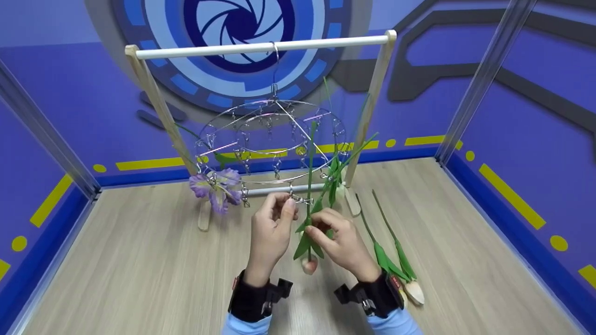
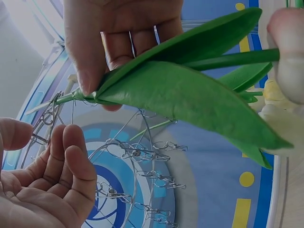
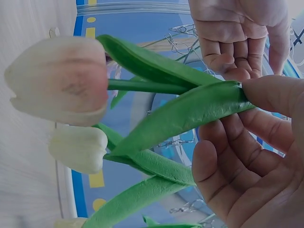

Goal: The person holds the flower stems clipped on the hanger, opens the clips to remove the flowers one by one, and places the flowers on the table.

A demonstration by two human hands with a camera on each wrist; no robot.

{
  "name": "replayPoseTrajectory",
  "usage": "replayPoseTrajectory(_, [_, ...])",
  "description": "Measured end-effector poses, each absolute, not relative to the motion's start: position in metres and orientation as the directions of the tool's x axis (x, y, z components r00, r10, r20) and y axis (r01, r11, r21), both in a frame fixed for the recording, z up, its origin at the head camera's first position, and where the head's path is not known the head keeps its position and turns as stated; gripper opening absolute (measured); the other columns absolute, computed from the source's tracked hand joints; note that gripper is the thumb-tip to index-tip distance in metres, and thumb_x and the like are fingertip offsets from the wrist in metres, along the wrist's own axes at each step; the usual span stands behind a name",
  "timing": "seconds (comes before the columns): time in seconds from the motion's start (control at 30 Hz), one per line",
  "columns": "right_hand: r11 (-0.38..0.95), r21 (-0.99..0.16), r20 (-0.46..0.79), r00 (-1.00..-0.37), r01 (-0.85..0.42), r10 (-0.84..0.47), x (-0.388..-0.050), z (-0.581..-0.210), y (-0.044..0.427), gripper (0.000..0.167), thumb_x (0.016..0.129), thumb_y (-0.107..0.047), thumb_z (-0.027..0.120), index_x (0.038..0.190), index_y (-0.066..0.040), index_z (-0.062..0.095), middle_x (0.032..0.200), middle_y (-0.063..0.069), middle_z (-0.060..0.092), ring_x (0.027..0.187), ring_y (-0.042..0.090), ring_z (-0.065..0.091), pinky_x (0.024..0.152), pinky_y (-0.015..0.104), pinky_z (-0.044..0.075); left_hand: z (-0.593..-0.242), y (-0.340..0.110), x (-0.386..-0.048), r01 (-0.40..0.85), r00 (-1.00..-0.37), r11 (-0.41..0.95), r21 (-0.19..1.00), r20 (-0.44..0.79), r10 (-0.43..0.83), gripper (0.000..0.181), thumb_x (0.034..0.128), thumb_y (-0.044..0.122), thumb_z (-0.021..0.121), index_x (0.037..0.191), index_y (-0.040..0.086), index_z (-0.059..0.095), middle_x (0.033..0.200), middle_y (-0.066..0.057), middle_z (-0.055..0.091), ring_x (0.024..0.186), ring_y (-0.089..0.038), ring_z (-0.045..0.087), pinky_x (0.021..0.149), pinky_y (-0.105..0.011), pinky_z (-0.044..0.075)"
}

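Observation:
My right hand [image 1: 342,239] pinches the green stem of a pinkish-white artificial tulip [image 1: 309,265] between thumb and forefinger, just where its leaves begin. The tulip hangs head down, its stem pointing up in front of the round metal clip hanger [image 1: 260,181]. Beside it, my left hand [image 1: 274,223] pinches a metal clip [image 1: 303,200] on the hanger's front edge, thumb against forefinger. In the left wrist view, the stem crosses close to that clip; whether the clip has caught it, I cannot tell. The right wrist view shows the tulip's large bloom [image 3: 59,80] and leaves.
The hanger hooks onto a white bar [image 1: 205,50] on a wooden stand. A purple flower [image 1: 216,188] hangs at its left, and more green-leaved tulips [image 1: 333,181] at its right. Two loose tulips [image 1: 404,267] lie on the table [image 1: 153,270] at the right.

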State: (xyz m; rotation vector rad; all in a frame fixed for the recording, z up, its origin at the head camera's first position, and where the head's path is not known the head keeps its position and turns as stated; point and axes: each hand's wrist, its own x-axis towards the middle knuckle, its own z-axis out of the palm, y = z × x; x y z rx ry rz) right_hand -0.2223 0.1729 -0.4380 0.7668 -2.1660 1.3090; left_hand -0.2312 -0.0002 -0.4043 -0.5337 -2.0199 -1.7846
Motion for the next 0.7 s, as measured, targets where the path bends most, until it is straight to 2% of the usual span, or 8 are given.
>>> replayPoseTrajectory(0.1, [0.383,-0.61,0.675,-0.708,-0.694,-0.208,-0.2233,-0.4376,0.1731,0.009,0.091,0.0,0.074,0.099,-0.005,0.073,0.085,0.001,0.065,0.075,0.01,0.059,0.064,0.029,0.053,-0.4044,-0.0008,-0.2316,0.523,-0.852,0.117,0.844,0.524,0.027,0.013,0.1048,0.01,0.059,0.104,-0.001,0.064,0.085,-0.016,0.067,0.075,-0.024,0.067,0.066,-0.024,0.052])
replayPoseTrajectory(0.23, [0.382,-0.596,0.687,-0.695,-0.706,-0.214,-0.2237,-0.4368,0.1732,0.009,0.091,0.001,0.075,0.099,-0.004,0.073,0.084,0.001,0.065,0.074,0.011,0.06,0.062,0.033,0.054,-0.4057,-0.0018,-0.2325,0.53,-0.847,0.124,0.839,0.531,0.023,0.01,0.1034,0.008,0.059,0.101,0.0,0.064,0.081,-0.011,0.066,0.071,-0.017,0.063,0.062,-0.022,0.046])
replayPoseTrajectory(0.43, [0.389,-0.597,0.678,-0.701,-0.701,-0.223,-0.2231,-0.4361,0.1732,0.008,0.092,-0.001,0.075,0.099,-0.005,0.073,0.084,0.0,0.065,0.072,0.01,0.06,0.06,0.035,0.054,-0.4058,-0.003,-0.2327,0.527,-0.847,0.143,0.837,0.531,0.018,0.009,0.1009,0.007,0.058,0.097,0.001,0.063,0.077,-0.006,0.064,0.067,-0.013,0.061,0.058,-0.02,0.041])
replayPoseTrajectory(0.6, [0.393,-0.591,0.681,-0.697,-0.704,-0.224,-0.2231,-0.4358,0.1732,0.009,0.092,0.0,0.074,0.098,-0.006,0.073,0.084,0.0,0.064,0.072,0.01,0.059,0.061,0.028,0.052,-0.4054,-0.0039,-0.2326,0.525,-0.849,0.139,0.84,0.528,0.021,0.008,0.1001,0.006,0.058,0.097,0.001,0.062,0.079,-0.005,0.064,0.068,-0.011,0.061,0.059,-0.021,0.043])
replayPoseTrajectory(0.7, [0.395,-0.587,0.685,-0.693,-0.707,-0.223,-0.2231,-0.4354,0.1732,0.009,0.091,0.0,0.075,0.098,-0.006,0.073,0.084,0.0,0.065,0.071,0.01,0.058,0.061,0.024,0.05,-0.4053,-0.0042,-0.2327,0.528,-0.847,0.138,0.838,0.531,0.021,0.008,0.1002,0.007,0.058,0.097,0.001,0.062,0.079,-0.005,0.064,0.068,-0.016,0.062,0.06,-0.021,0.044])
